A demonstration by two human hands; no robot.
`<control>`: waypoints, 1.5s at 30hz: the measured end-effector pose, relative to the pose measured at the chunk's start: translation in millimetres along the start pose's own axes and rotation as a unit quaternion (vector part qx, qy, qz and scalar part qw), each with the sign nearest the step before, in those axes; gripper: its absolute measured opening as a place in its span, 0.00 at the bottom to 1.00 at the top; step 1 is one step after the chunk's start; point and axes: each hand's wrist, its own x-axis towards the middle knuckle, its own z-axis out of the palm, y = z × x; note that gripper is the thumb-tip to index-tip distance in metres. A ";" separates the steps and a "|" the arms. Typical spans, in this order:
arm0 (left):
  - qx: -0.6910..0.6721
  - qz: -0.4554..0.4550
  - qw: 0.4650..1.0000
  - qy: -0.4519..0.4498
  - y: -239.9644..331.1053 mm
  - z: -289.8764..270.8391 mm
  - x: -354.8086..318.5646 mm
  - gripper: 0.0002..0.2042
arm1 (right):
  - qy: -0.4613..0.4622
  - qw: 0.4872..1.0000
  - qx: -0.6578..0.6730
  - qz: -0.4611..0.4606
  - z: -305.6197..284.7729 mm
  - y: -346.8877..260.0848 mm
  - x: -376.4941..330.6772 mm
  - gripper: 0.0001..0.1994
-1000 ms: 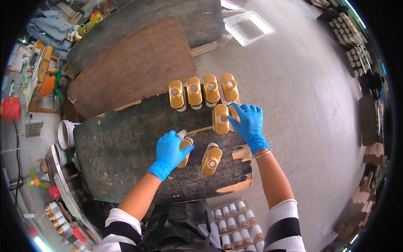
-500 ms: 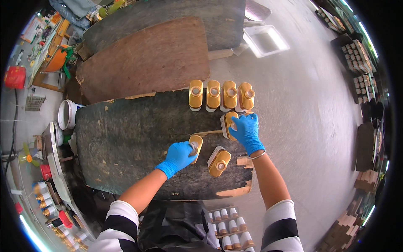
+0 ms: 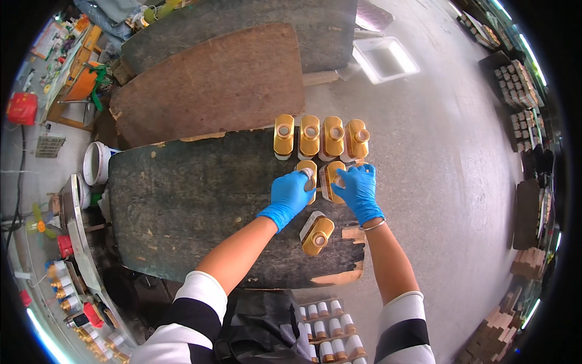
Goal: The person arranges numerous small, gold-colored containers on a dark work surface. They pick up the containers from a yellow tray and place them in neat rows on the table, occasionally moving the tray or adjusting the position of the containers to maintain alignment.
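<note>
Several gold-topped white bottles stand in a row, the leftmost bottle (image 3: pixel 284 145) among them, at the far right end of a dark worn board. My left hand (image 3: pixel 291 197), in a blue glove, is closed around the neck of another gold-topped bottle (image 3: pixel 307 165) just in front of that row. Beside it, my gloved right hand (image 3: pixel 360 191) curls over the right end of this nearer group. Its thumb meets the neck of a gold-topped bottle (image 3: pixel 332 174), while a further gold edge shows behind its fingers, mostly hidden. Closer to me, one slanted bottle (image 3: pixel 317 235) stands untouched.
The dark board (image 3: pixel 194 200) has chipped edges, and a brown board (image 3: pixel 212 85) lies beyond it. A white tray (image 3: pixel 405 71) rests on the floor. White-and-brown bottles (image 3: pixel 327 330) stand below the near edge. A white bucket (image 3: pixel 94 165) is at left.
My left hand has carried its bottle forward and to the right, up against the nearer group. The right hand has stayed almost in place.
</note>
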 end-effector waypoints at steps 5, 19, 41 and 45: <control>0.018 -0.030 0.999 -0.001 1.8 21.5 7.1 0.15 | 0.003 1.000 0.014 0.009 -0.2 1.4 -0.1 0.15; -0.042 -0.012 0.998 0.039 2.9 -4.9 -16.9 0.26 | 0.021 0.993 0.111 -0.030 -27.0 -49.6 -74.0 0.21; -0.060 -0.317 0.943 -0.074 -123.6 -118.0 -376.3 0.17 | -0.091 0.973 0.187 -0.096 -28.2 -123.6 -45.6 0.19; 0.018 -0.307 0.951 -0.041 -139.7 -138.5 -447.5 0.15 | -0.096 0.981 0.124 -0.109 -29.2 -140.0 -8.7 0.20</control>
